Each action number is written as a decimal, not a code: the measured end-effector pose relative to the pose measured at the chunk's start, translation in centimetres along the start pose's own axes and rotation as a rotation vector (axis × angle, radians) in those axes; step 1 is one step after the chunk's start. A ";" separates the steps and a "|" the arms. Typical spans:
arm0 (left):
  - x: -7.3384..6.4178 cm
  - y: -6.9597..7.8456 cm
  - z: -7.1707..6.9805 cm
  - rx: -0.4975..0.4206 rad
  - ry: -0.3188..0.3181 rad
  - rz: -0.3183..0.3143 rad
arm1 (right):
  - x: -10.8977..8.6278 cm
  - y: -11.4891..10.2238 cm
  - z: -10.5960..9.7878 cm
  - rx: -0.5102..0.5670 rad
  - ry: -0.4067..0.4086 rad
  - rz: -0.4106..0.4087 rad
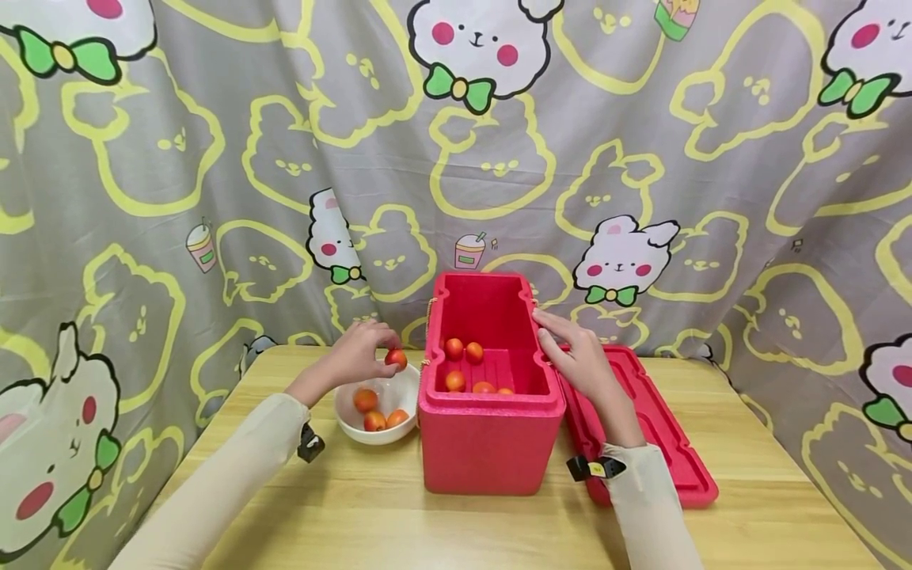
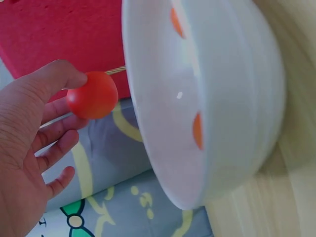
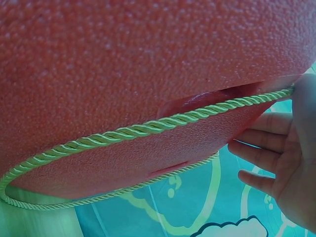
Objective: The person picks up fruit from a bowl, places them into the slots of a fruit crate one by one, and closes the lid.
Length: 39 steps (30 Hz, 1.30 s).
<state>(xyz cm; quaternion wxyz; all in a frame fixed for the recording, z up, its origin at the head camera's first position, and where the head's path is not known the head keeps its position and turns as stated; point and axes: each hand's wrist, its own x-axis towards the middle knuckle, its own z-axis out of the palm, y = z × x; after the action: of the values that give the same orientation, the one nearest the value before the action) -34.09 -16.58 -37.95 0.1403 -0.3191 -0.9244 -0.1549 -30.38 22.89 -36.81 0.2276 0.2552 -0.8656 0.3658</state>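
My left hand (image 1: 362, 348) is over the white bowl (image 1: 347, 419), pinching a small orange-red tomato (image 2: 94, 96) between thumb and fingertips above the rim. Three more tomatoes (image 1: 366, 399) lie inside that bowl. Just right of it stands a red foam box (image 1: 492, 455), uncovered, with several tomatoes (image 1: 454, 381) on its floor. On the box's right rim rests my right hand (image 1: 586, 360), its fingers fairly straight. A twisted gold cord (image 3: 163, 123) runs along the side of the box below that hand.
The red lid (image 1: 677, 459) lies on the wooden table (image 1: 321, 507) to the right of the box, partly under my right forearm. A grey curtain (image 1: 499, 237) with cartoon rabbits hangs behind the table and at both sides.
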 end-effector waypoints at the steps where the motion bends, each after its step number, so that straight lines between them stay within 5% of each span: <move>1: 0.1 0.0 -0.1 -0.008 0.008 -0.002 | 0.0 0.0 0.0 0.000 0.001 -0.002; 14: 1.2 0.6 -2.1 -0.061 0.101 -0.070 | 0.0 0.0 0.0 -0.009 0.007 -0.008; 39: 4.5 3.6 -5.3 -0.196 0.284 -0.030 | 0.0 -0.1 -0.1 0.002 -0.005 0.006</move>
<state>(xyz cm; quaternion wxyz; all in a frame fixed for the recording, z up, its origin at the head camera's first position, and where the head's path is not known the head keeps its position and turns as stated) -34.41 -13.41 -30.79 0.2354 -0.2924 -0.8803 -0.2900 -30.27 22.92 -36.66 0.2242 0.2538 -0.8664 0.3669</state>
